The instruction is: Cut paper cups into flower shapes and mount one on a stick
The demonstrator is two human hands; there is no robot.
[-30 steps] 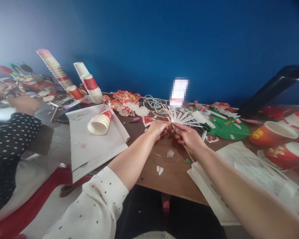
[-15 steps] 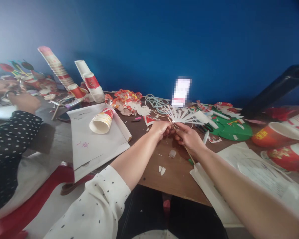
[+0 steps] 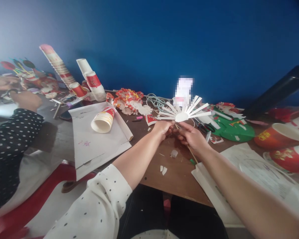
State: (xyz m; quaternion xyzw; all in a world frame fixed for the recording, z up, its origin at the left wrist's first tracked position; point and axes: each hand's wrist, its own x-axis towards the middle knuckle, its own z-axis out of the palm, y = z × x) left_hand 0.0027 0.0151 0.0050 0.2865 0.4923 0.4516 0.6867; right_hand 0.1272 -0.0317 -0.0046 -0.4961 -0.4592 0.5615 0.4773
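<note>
A white paper flower [image 3: 181,116], which looks like a paper cup cut into a round base with long strips fanning out, tops a thin wooden stick [image 3: 192,154]. The fingers of my left hand [image 3: 164,128] are closed at the top of this stick, just beneath the flower; their tips are partly hidden. Close beside it, my right hand [image 3: 193,135] is closed round the stick below the flower. The lower end of the stick slants down towards me.
Nested paper cups [image 3: 102,121] lie on a white box [image 3: 86,146] to my left. Behind are cut paper flowers [image 3: 129,99] and tall cup stacks [image 3: 57,64]. Scissors [image 3: 205,127] and a green sheet [image 3: 229,129] lie right. A co-worker's hands [image 3: 25,98] hold scissors at far left.
The white flower has tilted and turned, so its round base now faces me with strips spread to both sides. Both my hands remain in nearly the same place.
</note>
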